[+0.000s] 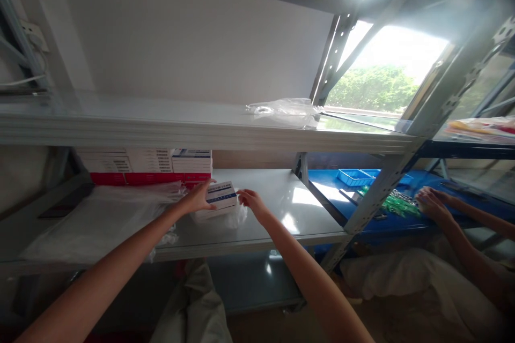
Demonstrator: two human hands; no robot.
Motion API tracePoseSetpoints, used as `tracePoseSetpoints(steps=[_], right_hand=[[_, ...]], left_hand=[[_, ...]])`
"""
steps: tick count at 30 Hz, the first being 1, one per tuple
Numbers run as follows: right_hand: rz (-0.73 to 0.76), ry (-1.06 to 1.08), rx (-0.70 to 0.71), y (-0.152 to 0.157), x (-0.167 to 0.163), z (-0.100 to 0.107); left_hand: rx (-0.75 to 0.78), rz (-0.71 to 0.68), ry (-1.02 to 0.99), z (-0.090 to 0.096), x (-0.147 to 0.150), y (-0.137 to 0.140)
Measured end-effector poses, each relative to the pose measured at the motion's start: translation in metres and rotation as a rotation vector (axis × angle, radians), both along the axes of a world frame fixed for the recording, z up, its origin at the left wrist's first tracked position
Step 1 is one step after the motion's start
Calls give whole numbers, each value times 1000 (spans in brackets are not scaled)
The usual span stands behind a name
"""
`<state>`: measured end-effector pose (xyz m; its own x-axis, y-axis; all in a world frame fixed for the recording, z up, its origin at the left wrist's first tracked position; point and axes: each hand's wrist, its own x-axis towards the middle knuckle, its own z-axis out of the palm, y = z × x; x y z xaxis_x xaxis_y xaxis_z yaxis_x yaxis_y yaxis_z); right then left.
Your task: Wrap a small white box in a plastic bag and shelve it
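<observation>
Left hand (pixel 198 199) and right hand (pixel 250 201) grip opposite ends of a small box (pixel 221 196) inside a clear bag (pixel 225 218) on the shelf (pixel 277 198), long axis left-right.

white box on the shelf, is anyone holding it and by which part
Yes: the left hand grips the small white box by its left end, and the right hand touches its right end.

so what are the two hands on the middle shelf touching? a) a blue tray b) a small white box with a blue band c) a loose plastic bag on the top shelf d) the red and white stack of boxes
b: the left hand and right hand sit on either side of the small white box, which rests on clear plastic wrap on the grey shelf.
</observation>
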<state>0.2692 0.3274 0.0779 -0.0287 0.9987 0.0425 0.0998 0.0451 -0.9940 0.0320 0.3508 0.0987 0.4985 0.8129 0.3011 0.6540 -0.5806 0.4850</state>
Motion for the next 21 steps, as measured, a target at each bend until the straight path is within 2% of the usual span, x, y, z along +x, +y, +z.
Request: tracePoseSetpoints(steps=[4,6,9,12,15,18,21], right_hand=[[75,253,-15,-4,-9,24],[60,211,7,-1,-12,33],[17,104,121,3,-12,40],[-27,104,227,2,-8,39],[-67,145,214,-4,-4,37],[-94,185,164,-11,-3,38],[-97,228,132,-13,-5,38]], left_hand=[[31,-54,98,3,14,-7],[23,-85,130,5,19,-11],[15,-114,143,9,16,-14],[19,-9,117,13,-2,-9],[-118,131,85,16,-24,0],[-360,138,24,16,-34,4],[-457,180,-62,17,-34,4]])
